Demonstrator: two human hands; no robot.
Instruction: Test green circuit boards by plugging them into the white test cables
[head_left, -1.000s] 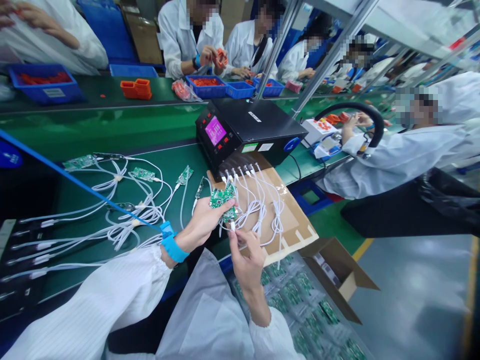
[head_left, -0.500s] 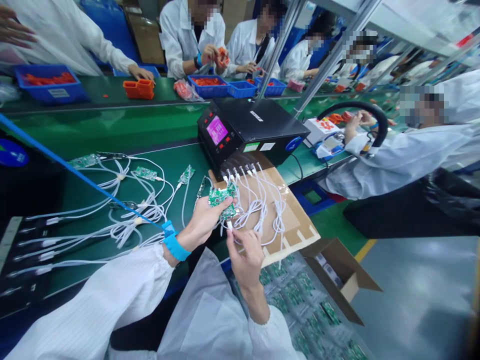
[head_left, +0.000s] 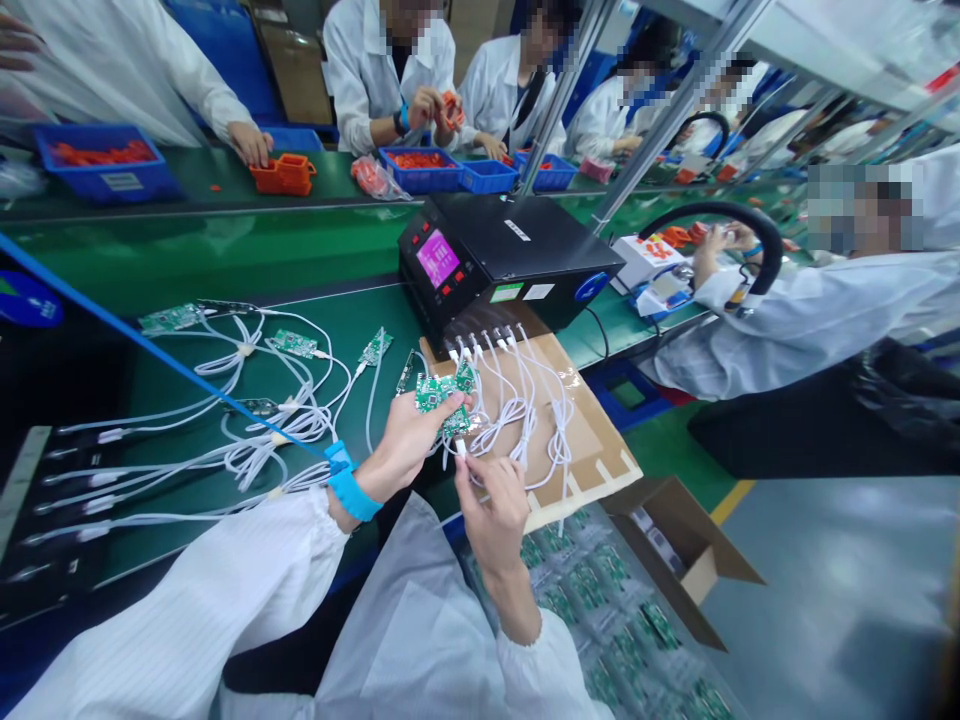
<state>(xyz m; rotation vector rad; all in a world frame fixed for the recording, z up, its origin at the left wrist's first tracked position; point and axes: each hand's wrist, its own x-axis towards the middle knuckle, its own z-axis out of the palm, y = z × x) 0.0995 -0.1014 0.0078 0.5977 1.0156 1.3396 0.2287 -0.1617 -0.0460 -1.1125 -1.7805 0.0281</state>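
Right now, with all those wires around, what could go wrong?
The right hand pinches a white plug at the edge of green circuitry gripped by the left hand; a crooked push or tug might damage something.
The blue cord from the wrist strap crosses above the white cables on the left, so a big arm move could snag them.

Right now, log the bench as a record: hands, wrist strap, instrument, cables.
left hand: holds green board cluster
right hand: pinches white plug at cluster's lower edge; seating unclear
wrist strap: blue, on left wrist
instrument: black box, magenta screen lit
cables: white; some over brown cardboard, others on green surface
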